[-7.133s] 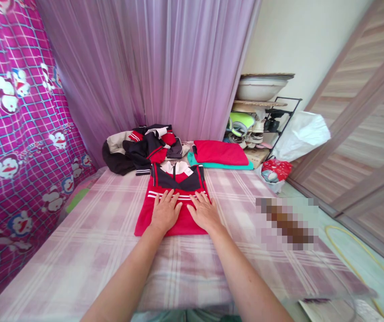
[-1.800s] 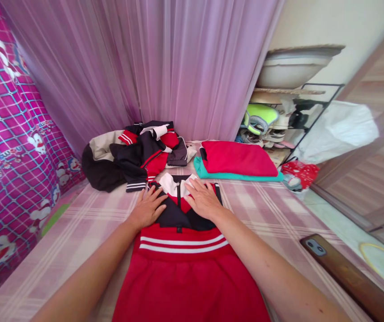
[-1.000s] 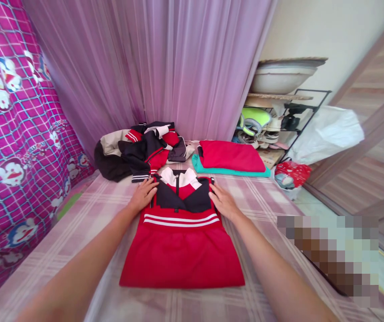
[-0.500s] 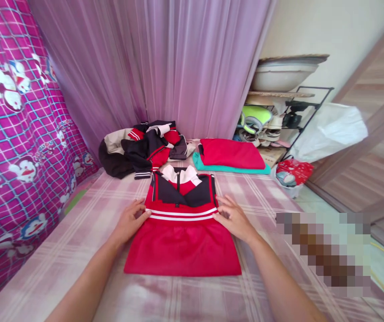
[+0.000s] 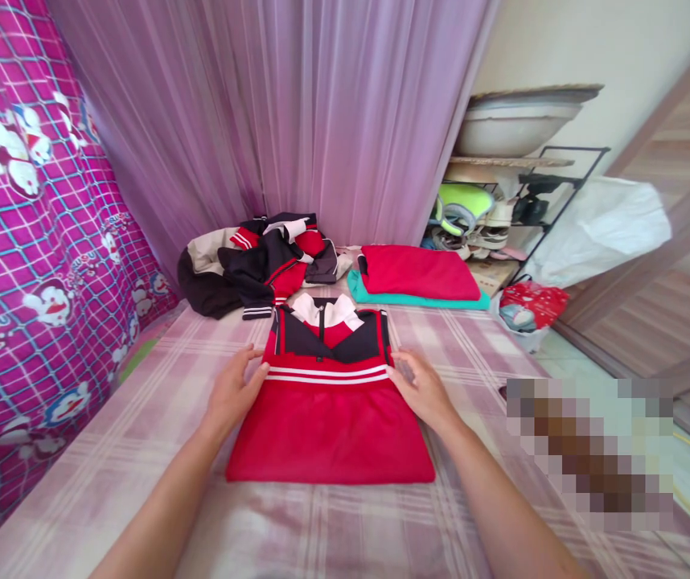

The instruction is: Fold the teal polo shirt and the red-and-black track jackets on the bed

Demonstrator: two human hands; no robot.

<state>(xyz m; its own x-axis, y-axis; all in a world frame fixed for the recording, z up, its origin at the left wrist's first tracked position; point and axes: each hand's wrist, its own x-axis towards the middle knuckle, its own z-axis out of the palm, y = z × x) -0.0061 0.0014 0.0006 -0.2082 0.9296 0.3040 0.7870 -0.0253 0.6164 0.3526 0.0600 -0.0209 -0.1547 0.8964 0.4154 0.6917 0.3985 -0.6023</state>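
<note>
A red and navy jacket (image 5: 330,434) lies folded in front of me, with its white collar at the far end. Its white-striped hem band runs across the middle, just below the navy chest and zip. At the band's left end, my left hand (image 5: 237,390) rests with the thumb at the cloth's edge and the fingers apart. Opposite it, my right hand (image 5: 422,390) touches the right end of the band, its fingers spread as well. Neither hand wraps round the cloth.
A heap of dark, red and white clothes (image 5: 260,265) lies at the back left. Folded red cloth (image 5: 420,272) sits on teal cloth (image 5: 453,303) at the back right. A checked sheet (image 5: 158,402) covers the surface. A rack with shoes (image 5: 490,237) stands beyond the right edge.
The view has tilted slightly, so the scene sits a little higher. Both hands stay at the band's ends, and the left fingers have straightened a little. The jacket keeps the same fold.
</note>
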